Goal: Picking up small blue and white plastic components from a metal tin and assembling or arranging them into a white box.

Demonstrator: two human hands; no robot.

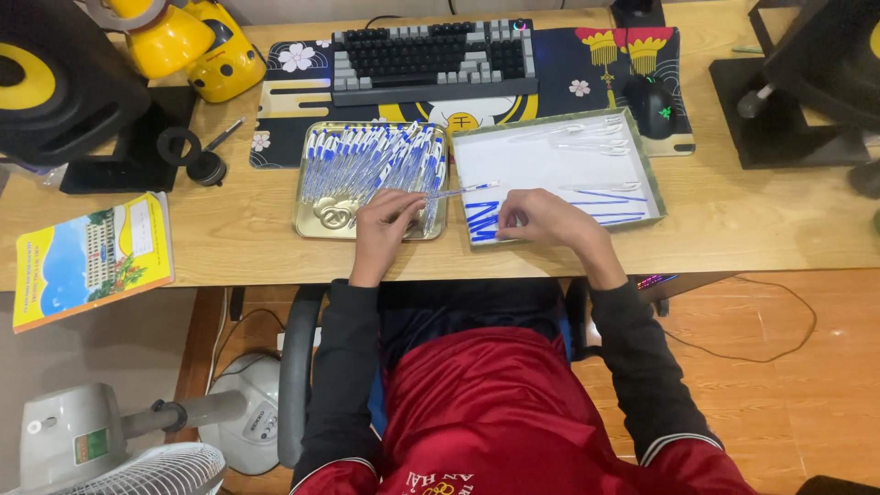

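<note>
My left hand (385,220) rests at the front edge of a gold metal tray (307,215) piled with several blue-and-white pens (371,160), and it holds one pen (463,189) that points right toward the white tray. My right hand (541,218) lies inside the white shallow tray (550,156), its fingers closed beside a row of blue pen refills (481,220). More blue refills (610,197) and clear pen barrels (587,142) lie further in that tray. Small metal springs (332,214) sit in the gold tray's front left corner.
A keyboard (431,57) on a patterned desk mat, a black mouse (651,103), a yellow toy (188,41), a black speaker (55,78), a roll of tape (176,145) and a colourful booklet (92,257) surround the trays. A fan (137,449) stands on the floor at left.
</note>
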